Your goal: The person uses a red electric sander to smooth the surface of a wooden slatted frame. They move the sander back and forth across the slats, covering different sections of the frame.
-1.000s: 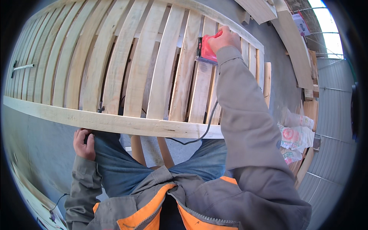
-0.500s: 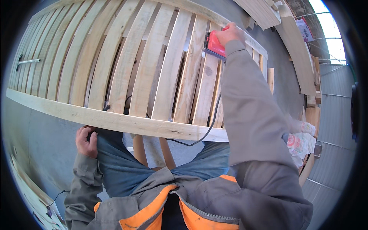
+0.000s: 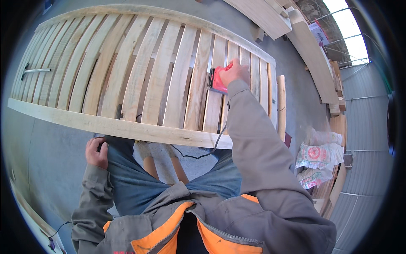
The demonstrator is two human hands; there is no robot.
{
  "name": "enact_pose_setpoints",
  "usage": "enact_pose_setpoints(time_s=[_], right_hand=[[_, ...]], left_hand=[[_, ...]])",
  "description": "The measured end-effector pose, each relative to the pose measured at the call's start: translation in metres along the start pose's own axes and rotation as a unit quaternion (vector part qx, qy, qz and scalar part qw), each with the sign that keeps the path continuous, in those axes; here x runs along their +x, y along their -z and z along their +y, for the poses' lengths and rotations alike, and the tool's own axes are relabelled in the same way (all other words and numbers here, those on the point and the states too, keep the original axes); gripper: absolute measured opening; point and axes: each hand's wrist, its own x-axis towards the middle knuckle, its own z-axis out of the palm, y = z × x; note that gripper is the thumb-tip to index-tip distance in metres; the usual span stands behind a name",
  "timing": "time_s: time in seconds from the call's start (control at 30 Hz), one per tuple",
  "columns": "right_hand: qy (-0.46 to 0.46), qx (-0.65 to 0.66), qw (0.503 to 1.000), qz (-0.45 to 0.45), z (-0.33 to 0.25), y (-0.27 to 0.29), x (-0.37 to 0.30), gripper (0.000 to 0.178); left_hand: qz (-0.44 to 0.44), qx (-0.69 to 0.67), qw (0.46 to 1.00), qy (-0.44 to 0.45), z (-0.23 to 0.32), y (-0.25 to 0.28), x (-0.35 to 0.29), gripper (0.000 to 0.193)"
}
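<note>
My right hand (image 3: 235,73) is closed round a red corded electric sander (image 3: 219,79). Its base rests on the slats of a long wooden slatted frame (image 3: 169,134), right of the frame's middle. A dark cord (image 3: 219,139) runs from beneath my right sleeve over the near rail and down. Beside my left knee, my left hand (image 3: 97,153) has its fingers curled against the blue jeans; a dark bit shows between thumb and finger, too small to name. The sander's underside is hidden.
A T-shaped metal piece (image 3: 36,70) lies on the frame's left end. Wooden boards (image 3: 311,55) lie at the far right, with white sacks (image 3: 320,155) nearer me. A grey corrugated wall (image 3: 367,127) stands at the right. My legs are under the near rail.
My right hand has drawn the sander nearer to me along the slats. The view has shifted, showing more of the frame's right end and the sacks. My left hand stays at the knee.
</note>
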Motion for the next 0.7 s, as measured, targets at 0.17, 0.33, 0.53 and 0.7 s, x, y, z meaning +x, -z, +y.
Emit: enact_pose_setpoints(time_s=[0.17,0.33,0.53,0.7], right_hand=[[0.019,-0.002,1.0,0.0,0.017,-0.007,-0.039,0.043],[0.017,0.011,1.0,-0.009,0.039,-0.005,-0.07,0.043],[0.039,0.016,0.999,0.003,0.047,-0.01,-0.097,0.038],[0.052,0.021,0.998,0.008,0.056,-0.008,-0.122,0.041]], left_hand=[[0.019,0.006,1.0,-0.015,0.0,-0.002,-0.004,0.014],[0.022,0.02,0.999,-0.012,-0.01,-0.003,-0.009,0.014],[0.023,0.02,1.0,-0.007,-0.008,-0.003,-0.009,0.015],[0.037,0.032,0.999,-0.014,-0.005,-0.005,-0.012,0.014]])
